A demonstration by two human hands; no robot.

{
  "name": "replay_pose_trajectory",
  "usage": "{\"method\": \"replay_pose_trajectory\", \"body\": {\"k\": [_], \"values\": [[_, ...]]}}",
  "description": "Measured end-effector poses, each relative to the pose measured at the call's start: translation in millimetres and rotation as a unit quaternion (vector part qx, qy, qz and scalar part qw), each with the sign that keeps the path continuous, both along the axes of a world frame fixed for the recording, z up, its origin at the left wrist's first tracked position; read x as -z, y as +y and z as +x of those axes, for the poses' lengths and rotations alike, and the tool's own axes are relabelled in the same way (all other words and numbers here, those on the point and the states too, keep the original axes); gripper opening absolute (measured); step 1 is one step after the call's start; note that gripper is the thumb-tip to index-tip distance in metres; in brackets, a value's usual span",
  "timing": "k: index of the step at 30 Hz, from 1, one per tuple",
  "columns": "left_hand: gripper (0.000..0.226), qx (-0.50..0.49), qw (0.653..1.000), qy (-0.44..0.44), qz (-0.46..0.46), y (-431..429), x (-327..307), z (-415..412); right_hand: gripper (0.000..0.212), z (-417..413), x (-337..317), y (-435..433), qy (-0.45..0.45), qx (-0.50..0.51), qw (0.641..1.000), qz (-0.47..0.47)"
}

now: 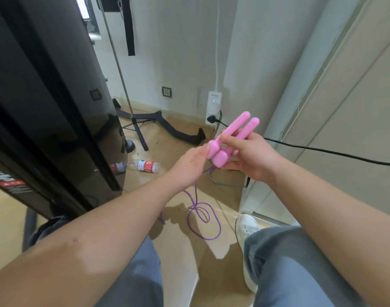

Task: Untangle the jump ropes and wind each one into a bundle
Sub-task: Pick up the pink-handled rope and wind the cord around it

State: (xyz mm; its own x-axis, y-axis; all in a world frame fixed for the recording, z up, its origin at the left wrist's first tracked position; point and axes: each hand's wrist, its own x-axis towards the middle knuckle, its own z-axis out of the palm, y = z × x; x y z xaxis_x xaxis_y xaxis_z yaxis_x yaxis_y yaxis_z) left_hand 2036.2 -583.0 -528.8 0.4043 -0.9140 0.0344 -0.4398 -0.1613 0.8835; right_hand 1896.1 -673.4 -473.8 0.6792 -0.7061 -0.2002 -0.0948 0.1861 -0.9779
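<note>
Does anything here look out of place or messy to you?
Yes. A bottle lies on its side on the floor beside the black cabinet, like litter. The purple rope hangs from the pink handles and sprawls in loose loops near the white shoe, not yet wound.

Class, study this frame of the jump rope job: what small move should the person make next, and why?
Probably slide the left hand down to pinch the purple rope just below the pink handles and start the first wrap. The right hand grips both handles side by side, and the rope hangs loose, looped on the floor.
</note>
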Motion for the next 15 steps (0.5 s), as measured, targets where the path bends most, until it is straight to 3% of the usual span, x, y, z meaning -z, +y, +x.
{"method": "replay_pose_trajectory", "body": {"k": [4, 7, 10, 13, 15], "values": [[0.035, 0.085, 0.986, 0.141, 0.004, -4, 17, -2, 0.014, 6, 20, -14, 0.006, 0.017, 0.999, 0.038], [0.018, 0.065, 0.995, 0.054, 0.059, -11, 26, 3, 0.025, 9, 31, -26, 0.027, 0.012, 0.997, 0.072], [0.033, 0.012, 0.999, -0.017, 0.046, -17, 26, 12, 0.051, 12, 38, -42, 0.025, 0.076, 0.995, 0.058], [0.043, -0.03, 0.995, -0.064, 0.07, -21, 24, 28, 0.102, 11, 46, -53, 0.116, 0.143, 0.979, -0.086], [0.05, -0.03, 0.988, -0.097, 0.112, -21, 29, 41, 0.112, 10, 49, -55, 0.162, 0.115, 0.961, -0.191]]}}
